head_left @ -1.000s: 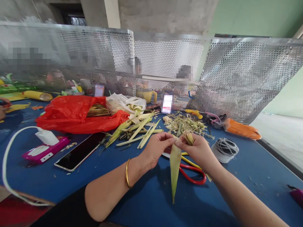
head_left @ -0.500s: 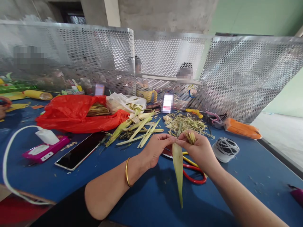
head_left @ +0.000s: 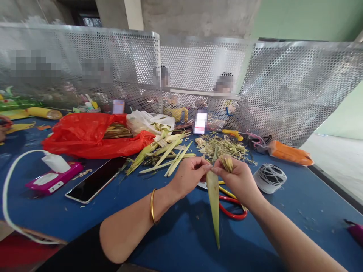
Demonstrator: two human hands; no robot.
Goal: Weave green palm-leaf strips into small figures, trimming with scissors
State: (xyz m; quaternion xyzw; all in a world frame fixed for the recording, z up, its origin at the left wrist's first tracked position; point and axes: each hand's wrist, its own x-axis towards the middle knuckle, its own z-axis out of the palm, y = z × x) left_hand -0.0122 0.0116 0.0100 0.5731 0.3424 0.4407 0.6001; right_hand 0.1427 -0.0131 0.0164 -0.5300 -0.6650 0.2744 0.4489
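Observation:
A long pale-green corn husk leaf [head_left: 213, 204] hangs point down between my hands. My left hand [head_left: 190, 174] pinches its upper end with thumb and forefinger. Close beside it, my right hand [head_left: 236, 176] pinches the same end, while a folded husk bundle [head_left: 227, 164] sticks out from its curled fingers. Under the right hand lie scissors with red and yellow handles [head_left: 234, 216], their blades partly hidden by the leaf and hands. Just behind the hands is a heap of shredded husk [head_left: 227, 146].
Husk strips [head_left: 167, 155] spill from red [head_left: 76, 136] and white plastic bags on the left. A phone [head_left: 96, 181] and a purple power strip [head_left: 55, 179] lie nearer. A string spool [head_left: 270, 178] and an orange packet [head_left: 290, 153] sit right. A perforated metal screen [head_left: 198, 64] spans the back, people behind it.
Both hands keep their pinch on the husk leaf, and its position is almost the same. The left-hand fingers have shifted slightly at the leaf's top.

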